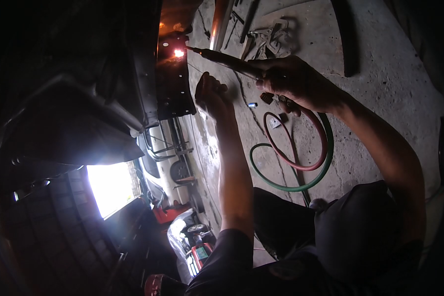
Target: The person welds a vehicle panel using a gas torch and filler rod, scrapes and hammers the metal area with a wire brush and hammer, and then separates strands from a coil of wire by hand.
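Observation:
My right hand [301, 84] is wrapped round a gas torch [232, 64], its thin tip pointing left at a dark metal panel [175, 91] with small holes. By the tip, a glowing spot [179, 53] lights the panel orange. My left hand [212, 93] is closed in a pinch below the torch, near the panel's edge. A thin welding wire [195, 68], only faintly visible, runs from its fingers towards the panel. From beneath my right hand, a red hose [325, 143] and a green hose [281, 187] loop down over the floor.
Metal scraps and clamps [274, 39] lie on the cracked concrete floor [370, 118]. A small blue cylinder [252, 104] rests near the hoses. Dark vehicle bodywork [64, 108] fills the left side. A vehicle [170, 163] and a red machine [202, 254] stand farther off, beside a bright opening [113, 190].

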`<action>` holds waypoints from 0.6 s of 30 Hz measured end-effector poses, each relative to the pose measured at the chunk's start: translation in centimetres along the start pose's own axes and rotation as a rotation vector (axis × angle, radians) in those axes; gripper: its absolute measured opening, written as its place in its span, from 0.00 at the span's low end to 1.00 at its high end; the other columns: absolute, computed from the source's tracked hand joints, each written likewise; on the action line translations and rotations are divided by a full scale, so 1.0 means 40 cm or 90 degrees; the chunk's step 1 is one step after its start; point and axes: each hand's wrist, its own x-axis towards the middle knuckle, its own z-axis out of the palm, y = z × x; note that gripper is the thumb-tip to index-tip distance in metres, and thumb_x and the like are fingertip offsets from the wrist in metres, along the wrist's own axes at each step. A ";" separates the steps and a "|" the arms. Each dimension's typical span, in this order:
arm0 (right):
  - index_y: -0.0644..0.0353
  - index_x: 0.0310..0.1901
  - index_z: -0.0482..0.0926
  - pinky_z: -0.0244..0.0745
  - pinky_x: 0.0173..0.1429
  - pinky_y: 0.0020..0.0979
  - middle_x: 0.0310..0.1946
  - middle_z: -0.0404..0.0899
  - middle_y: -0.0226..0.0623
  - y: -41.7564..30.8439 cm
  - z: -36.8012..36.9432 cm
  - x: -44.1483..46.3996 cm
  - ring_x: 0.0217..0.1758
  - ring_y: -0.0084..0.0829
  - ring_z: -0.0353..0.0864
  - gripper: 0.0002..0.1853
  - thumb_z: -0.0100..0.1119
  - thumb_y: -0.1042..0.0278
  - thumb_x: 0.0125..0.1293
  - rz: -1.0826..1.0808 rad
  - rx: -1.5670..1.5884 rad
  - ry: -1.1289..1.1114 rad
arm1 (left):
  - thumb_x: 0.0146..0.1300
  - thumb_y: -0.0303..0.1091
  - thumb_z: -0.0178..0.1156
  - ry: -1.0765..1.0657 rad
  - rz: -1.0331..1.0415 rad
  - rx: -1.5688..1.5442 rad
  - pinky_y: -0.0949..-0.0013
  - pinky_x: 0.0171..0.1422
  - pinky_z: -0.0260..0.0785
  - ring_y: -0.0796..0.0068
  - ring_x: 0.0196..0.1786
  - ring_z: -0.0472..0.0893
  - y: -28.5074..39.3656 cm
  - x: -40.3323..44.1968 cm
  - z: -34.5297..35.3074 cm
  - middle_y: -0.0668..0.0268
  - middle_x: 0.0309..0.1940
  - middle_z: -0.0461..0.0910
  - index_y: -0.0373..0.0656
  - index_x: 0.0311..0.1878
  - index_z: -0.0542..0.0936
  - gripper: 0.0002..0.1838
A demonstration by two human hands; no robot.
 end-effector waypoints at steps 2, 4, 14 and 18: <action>0.60 0.73 0.66 0.77 0.22 0.21 0.35 0.80 0.36 -0.002 0.000 -0.001 0.20 0.18 0.78 0.30 0.58 0.59 0.74 0.009 0.016 -0.002 | 0.72 0.30 0.59 -0.005 0.008 -0.005 0.74 0.25 0.58 0.83 0.21 0.65 0.000 0.000 0.001 0.75 0.20 0.67 0.42 0.33 0.79 0.09; 0.60 0.73 0.66 0.78 0.23 0.21 0.35 0.80 0.36 -0.003 0.000 -0.007 0.20 0.18 0.78 0.30 0.58 0.59 0.74 0.021 0.029 -0.007 | 0.72 0.30 0.59 -0.001 0.004 -0.013 0.74 0.25 0.57 0.83 0.21 0.64 0.003 -0.005 0.003 0.75 0.20 0.67 0.43 0.33 0.79 0.09; 0.60 0.74 0.66 0.80 0.28 0.21 0.35 0.81 0.35 0.008 -0.005 0.003 0.23 0.17 0.78 0.31 0.59 0.57 0.73 0.013 0.010 -0.010 | 0.72 0.30 0.58 -0.035 0.000 -0.031 0.75 0.25 0.57 0.84 0.21 0.65 -0.007 0.016 -0.008 0.75 0.21 0.67 0.40 0.37 0.80 0.07; 0.60 0.74 0.65 0.80 0.28 0.21 0.35 0.82 0.35 0.021 -0.003 0.006 0.23 0.17 0.79 0.33 0.60 0.55 0.72 0.014 0.018 -0.007 | 0.73 0.29 0.57 -0.011 -0.014 -0.037 0.75 0.25 0.58 0.84 0.21 0.65 -0.007 0.015 -0.004 0.75 0.21 0.68 0.38 0.40 0.81 0.07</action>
